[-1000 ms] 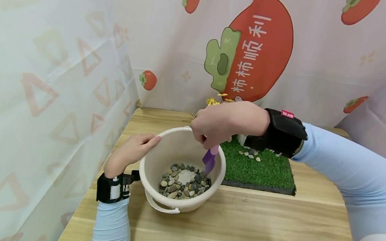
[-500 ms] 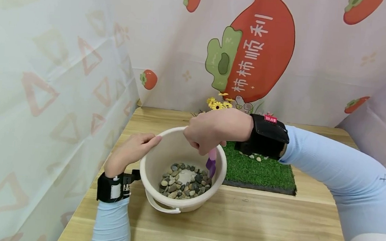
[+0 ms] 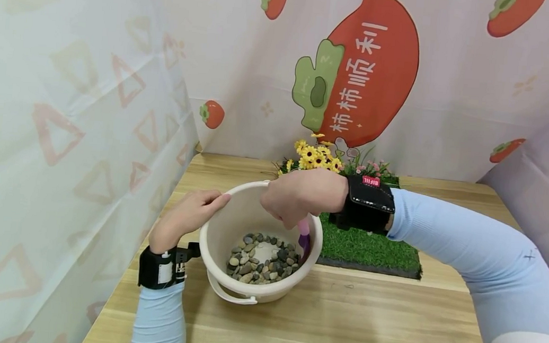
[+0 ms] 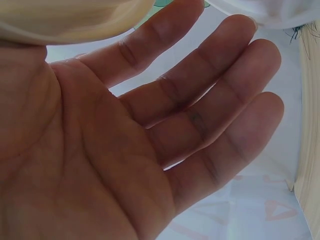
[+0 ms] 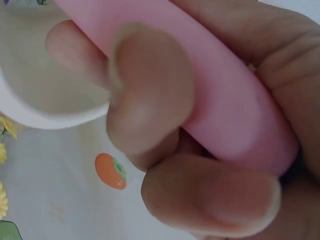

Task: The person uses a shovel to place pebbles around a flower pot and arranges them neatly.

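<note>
A cream bucket (image 3: 212, 241) stands on the wooden table with a layer of grey and tan pebbles (image 3: 248, 269) at its bottom. My left hand (image 3: 186, 214) rests against its left side, thumb on the rim. In the left wrist view its other fingers (image 4: 195, 117) stretch out nearly straight beside the bucket. Over the bucket's right rim, my right hand (image 3: 299, 194) grips a small shovel (image 3: 304, 242) with a pink handle (image 5: 230, 110) and purple blade. The blade points down inside, along the right wall by the pebbles; its tip is hard to make out.
Behind and to the right of the bucket lies an artificial grass mat (image 3: 369, 250), partly hidden by the right arm. Yellow flowers (image 3: 316, 156) and small pink flowers (image 3: 374, 168) stand at its back. Printed cloth walls (image 3: 243, 73) border the table on the back and sides.
My right hand has moved lower and slightly toward me, sliding the shovel's blade right against the bucket's wall. More flowers show behind the hand. My left hand and the bucket stay put.
</note>
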`<control>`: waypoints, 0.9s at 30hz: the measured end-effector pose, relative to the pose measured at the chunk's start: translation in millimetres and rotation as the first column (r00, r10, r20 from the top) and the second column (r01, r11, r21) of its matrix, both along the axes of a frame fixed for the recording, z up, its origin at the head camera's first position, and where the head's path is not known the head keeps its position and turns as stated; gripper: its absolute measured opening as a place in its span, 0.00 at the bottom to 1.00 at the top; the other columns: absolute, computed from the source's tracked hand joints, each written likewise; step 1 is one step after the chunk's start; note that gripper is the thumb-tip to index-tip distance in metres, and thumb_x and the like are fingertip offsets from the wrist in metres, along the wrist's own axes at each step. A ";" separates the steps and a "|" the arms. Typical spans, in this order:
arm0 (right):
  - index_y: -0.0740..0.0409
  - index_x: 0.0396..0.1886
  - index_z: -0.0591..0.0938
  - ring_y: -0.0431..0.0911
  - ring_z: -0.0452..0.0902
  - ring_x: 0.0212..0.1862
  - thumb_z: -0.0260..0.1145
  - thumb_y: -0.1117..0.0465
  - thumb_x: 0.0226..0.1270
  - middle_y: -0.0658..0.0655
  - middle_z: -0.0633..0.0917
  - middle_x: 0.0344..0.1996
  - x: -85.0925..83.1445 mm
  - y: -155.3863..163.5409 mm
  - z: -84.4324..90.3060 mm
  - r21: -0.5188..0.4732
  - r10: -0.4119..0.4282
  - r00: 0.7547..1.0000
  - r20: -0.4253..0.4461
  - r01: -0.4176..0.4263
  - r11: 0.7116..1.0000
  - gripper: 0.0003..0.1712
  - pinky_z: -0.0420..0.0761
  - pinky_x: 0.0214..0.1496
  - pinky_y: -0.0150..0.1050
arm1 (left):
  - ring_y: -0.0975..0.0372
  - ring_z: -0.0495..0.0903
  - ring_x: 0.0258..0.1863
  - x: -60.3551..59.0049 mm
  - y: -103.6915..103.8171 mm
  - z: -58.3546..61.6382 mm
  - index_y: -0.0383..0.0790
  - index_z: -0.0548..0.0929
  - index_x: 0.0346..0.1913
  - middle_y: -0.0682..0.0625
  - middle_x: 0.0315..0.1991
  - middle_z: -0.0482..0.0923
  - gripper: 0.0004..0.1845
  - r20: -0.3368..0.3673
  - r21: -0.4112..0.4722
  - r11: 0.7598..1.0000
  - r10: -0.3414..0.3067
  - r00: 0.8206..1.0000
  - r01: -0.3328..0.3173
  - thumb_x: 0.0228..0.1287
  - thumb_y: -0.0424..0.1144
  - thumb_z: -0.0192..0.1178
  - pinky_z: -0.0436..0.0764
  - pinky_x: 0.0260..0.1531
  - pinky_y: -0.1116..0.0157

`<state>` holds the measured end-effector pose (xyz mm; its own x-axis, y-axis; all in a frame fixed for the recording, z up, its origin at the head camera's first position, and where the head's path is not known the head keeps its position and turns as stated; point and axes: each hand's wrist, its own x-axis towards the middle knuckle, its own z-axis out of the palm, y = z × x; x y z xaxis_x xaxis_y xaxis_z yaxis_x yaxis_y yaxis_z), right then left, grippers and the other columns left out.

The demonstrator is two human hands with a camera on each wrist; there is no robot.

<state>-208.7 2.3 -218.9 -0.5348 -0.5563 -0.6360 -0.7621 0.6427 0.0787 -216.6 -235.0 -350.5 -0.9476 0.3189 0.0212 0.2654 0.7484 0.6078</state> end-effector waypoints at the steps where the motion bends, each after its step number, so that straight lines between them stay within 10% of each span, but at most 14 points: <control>1: 0.49 0.21 0.80 0.47 0.85 0.27 0.64 0.69 0.61 0.51 0.88 0.28 -0.3 -0.8 -2.5 0.004 0.008 1.000 -0.006 -0.008 1.000 0.12 0.81 0.27 0.35 | 0.63 0.79 0.32 0.1 0.0 -0.3 0.47 0.83 0.39 0.53 0.29 0.81 0.21 -0.002 -0.002 1.000 -0.003 1.000 0.003 0.76 0.57 0.45 0.76 0.39 0.63; 19: 0.49 0.23 0.81 0.39 0.75 0.26 0.72 0.68 0.55 0.46 0.83 0.23 -8.3 -3.5 -33.3 0.018 0.058 0.998 -0.022 -0.058 0.998 0.10 0.77 0.29 0.33 | 0.64 0.80 0.34 -0.5 1.1 0.5 0.48 0.83 0.41 0.54 0.32 0.83 0.22 0.013 0.001 1.000 -0.008 1.000 0.008 0.76 0.57 0.44 0.77 0.41 0.63; 27: 0.46 0.10 0.62 0.38 0.66 0.16 0.61 0.72 0.55 0.45 0.62 0.10 -25.5 3.1 -39.8 -0.046 0.036 0.999 0.008 -0.036 0.998 0.24 0.65 0.20 0.31 | 0.64 0.80 0.34 -0.8 -0.8 -0.3 0.47 0.83 0.39 0.53 0.31 0.82 0.22 0.004 0.002 1.000 -0.009 1.000 0.009 0.76 0.57 0.44 0.76 0.40 0.63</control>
<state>-234.2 5.4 -258.8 -0.5084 -0.6039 -0.6139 -0.7854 0.6174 0.0431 -217.4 -235.8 -350.8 -0.9448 0.3272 0.0179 0.2695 0.7446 0.6106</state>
